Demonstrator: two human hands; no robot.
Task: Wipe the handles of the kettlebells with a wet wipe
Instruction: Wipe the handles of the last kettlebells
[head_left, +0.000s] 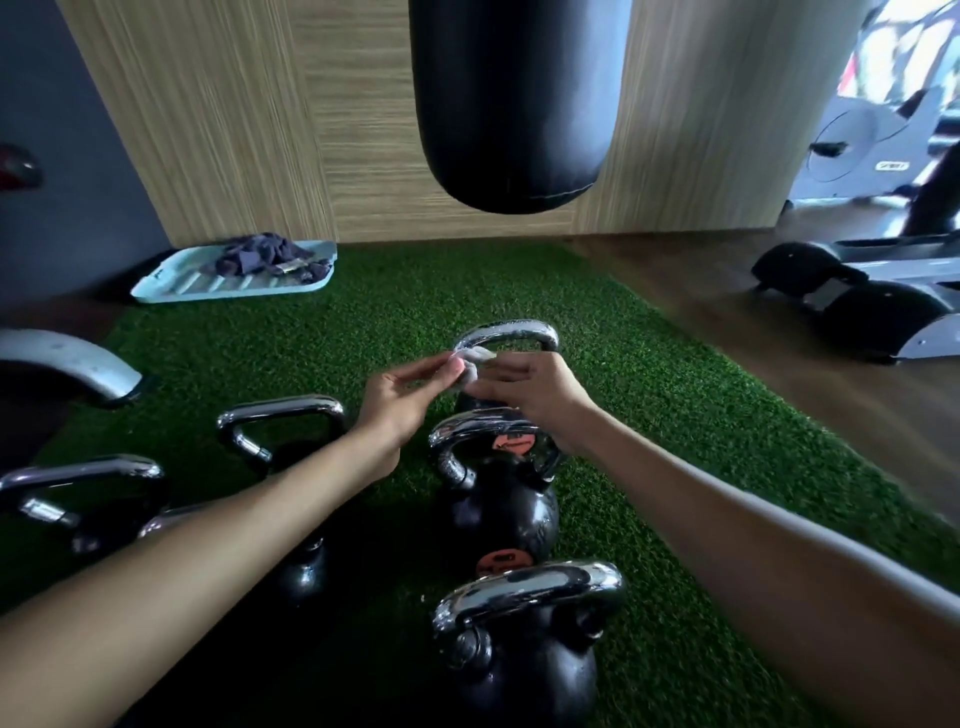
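Across the lower frame, green turf mat (649, 364) beside wooden flooring; above it at top centre, hanging black punching bag (514, 104). Down the middle of the mat, three black kettlebells in a line: nearest kettlebell (519, 675) at bottom centre, middle kettlebell (498, 514) just above, and the farthest mostly hidden behind the hands, with only its chrome far handle (506, 332) showing, speckled as if damp. More chrome handles at lower left. At upper left, pale blue tray (171, 291) carrying a dark cloth (260, 257). At frame centre, just under the far handle, left hand (400, 400) and right hand (524, 400) brought together, each grip narrow, fingertips pinching the small bunched wet wipe (472, 364) between them, seemingly to refold it; impossible to tell whether wipe and handle touch. Probably heavy and rigid, these bells, so best left standing on the turf. Chrome smooth and likely slippery once wet: better to wrap the wipe round the bar and rub along the arch and down both posts. Wipe light, limp, easily dropped; best kept bunched under the fingers, not dangled by a corner.
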